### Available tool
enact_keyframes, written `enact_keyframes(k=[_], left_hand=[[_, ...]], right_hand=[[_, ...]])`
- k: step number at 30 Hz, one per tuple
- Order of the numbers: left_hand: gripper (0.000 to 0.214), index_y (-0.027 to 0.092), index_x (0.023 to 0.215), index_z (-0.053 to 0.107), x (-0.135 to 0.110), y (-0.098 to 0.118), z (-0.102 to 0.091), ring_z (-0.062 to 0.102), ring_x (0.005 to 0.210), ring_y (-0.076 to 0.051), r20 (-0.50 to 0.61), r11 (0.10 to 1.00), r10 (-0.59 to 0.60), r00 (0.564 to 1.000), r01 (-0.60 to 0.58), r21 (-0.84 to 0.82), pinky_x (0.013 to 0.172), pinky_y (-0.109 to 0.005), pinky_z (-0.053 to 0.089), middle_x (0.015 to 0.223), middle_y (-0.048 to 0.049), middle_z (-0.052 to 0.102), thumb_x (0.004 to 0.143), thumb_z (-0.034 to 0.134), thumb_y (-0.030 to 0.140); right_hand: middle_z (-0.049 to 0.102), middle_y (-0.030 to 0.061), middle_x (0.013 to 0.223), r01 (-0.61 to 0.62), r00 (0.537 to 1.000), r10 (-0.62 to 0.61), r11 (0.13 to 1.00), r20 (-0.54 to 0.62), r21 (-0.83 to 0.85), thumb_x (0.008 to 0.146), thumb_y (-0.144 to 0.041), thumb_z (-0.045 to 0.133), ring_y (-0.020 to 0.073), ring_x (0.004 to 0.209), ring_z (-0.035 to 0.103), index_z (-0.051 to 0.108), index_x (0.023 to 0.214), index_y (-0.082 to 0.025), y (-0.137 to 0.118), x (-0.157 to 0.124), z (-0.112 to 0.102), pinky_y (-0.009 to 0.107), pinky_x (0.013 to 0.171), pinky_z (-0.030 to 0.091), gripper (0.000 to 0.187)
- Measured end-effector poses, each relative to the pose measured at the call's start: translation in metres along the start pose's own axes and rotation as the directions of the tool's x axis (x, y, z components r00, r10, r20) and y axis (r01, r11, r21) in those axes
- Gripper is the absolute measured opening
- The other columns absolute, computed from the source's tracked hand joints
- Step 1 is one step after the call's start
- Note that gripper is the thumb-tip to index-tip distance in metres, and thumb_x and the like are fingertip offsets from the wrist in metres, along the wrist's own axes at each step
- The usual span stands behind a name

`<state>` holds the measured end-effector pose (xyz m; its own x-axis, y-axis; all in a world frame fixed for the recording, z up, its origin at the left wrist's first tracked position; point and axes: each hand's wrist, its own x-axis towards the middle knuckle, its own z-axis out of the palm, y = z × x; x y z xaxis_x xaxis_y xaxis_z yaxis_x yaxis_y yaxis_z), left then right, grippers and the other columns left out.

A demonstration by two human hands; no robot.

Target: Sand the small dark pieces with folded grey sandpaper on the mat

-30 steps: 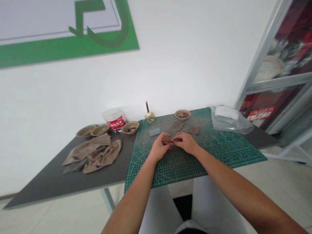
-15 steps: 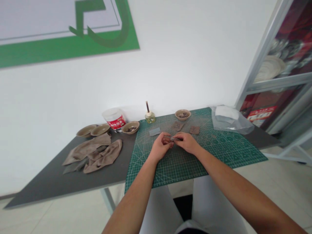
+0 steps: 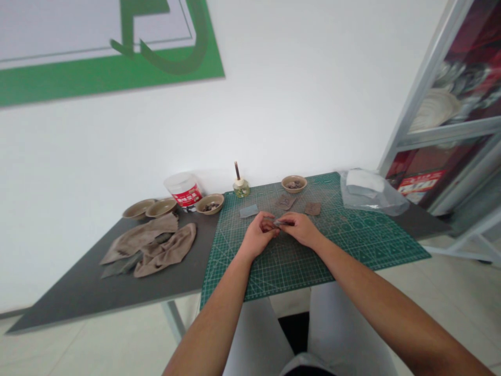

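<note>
Barely moved this past second, the right hand (image 3: 302, 230) keeps its grip closed on a small, thin greyish piece (image 3: 279, 223) above the green gridded cutting mat (image 3: 352, 240), the left hand (image 3: 257, 235) meeting it, grip unclear, so handling apparently continues.

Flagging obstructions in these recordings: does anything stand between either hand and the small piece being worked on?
Nothing visible does. The right hand holds the small piece, and the left hand is right at it, though whether it also grips is hidden.
</note>
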<state>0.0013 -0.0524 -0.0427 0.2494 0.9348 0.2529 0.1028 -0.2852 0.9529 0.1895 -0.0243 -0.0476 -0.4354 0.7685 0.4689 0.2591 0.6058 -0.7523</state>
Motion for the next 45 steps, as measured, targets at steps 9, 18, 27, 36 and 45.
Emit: enact_keyframes(k=[9, 18, 27, 36, 45], left_hand=[[0.044, 0.021, 0.109, 0.05, -0.001, -0.001, 0.001, 0.065, 0.069, -0.013, 0.011, 1.0, -0.011, 1.0, 0.011, -0.001, 0.065, -0.025, 0.049, 0.075, 0.0016, 0.064, 0.07, 0.069, 0.013], [0.046, 0.021, 0.104, 0.048, -0.001, 0.002, 0.002, 0.067, 0.071, -0.015, 0.017, 0.996, -0.05, 0.999, 0.052, -0.072, 0.066, -0.026, 0.05, 0.076, 0.0007, 0.066, 0.067, 0.071, 0.012], [0.042, 0.021, 0.105, 0.047, -0.002, 0.003, 0.002, 0.065, 0.069, -0.013, 0.027, 0.998, -0.024, 0.999, 0.026, -0.055, 0.065, -0.024, 0.048, 0.076, 0.0015, 0.064, 0.07, 0.071, 0.015], [0.04, 0.021, 0.103, 0.046, 0.001, 0.004, 0.002, 0.063, 0.066, -0.012, -0.062, 0.996, -0.027, 0.998, 0.021, -0.087, 0.065, -0.026, 0.049, 0.079, 0.0007, 0.064, 0.072, 0.071, 0.02], [0.042, 0.021, 0.104, 0.046, 0.002, 0.002, 0.0, 0.063, 0.066, -0.013, -0.087, 0.995, -0.026, 0.996, 0.018, -0.097, 0.063, -0.025, 0.049, 0.079, 0.0007, 0.064, 0.07, 0.072, 0.022]], right_hand=[[0.07, 0.0043, 0.093, -0.08, 0.997, 0.081, 0.996, -0.017, 0.04, 0.081, -0.023, 0.064, 0.0176, 0.083, 0.064, 0.073, 0.096, -0.021, 0.002, 0.0, 0.002, 0.029, 0.076, 0.048, 0.018], [0.071, 0.0045, 0.085, -0.181, 0.983, 0.169, 0.95, 0.069, 0.254, 0.079, -0.028, 0.065, 0.0156, 0.071, 0.064, 0.068, 0.099, -0.016, 0.004, 0.001, 0.002, 0.028, 0.068, 0.05, 0.024], [0.072, 0.0052, 0.089, -0.149, 0.989, 0.14, 0.956, 0.052, 0.254, 0.079, -0.03, 0.065, 0.0164, 0.076, 0.065, 0.069, 0.098, -0.017, 0.003, 0.001, 0.003, 0.027, 0.069, 0.05, 0.024], [0.071, 0.0027, 0.083, -0.164, 0.986, 0.161, 0.979, 0.036, 0.119, 0.079, -0.03, 0.064, 0.0159, 0.073, 0.064, 0.068, 0.093, -0.017, -0.001, 0.0, 0.001, 0.025, 0.066, 0.048, 0.019], [0.07, 0.0009, 0.08, -0.118, 0.993, 0.116, 0.991, -0.038, -0.07, 0.075, -0.025, 0.067, 0.0161, 0.071, 0.061, 0.072, 0.086, -0.019, -0.009, -0.001, 0.0, 0.025, 0.067, 0.043, 0.014]])
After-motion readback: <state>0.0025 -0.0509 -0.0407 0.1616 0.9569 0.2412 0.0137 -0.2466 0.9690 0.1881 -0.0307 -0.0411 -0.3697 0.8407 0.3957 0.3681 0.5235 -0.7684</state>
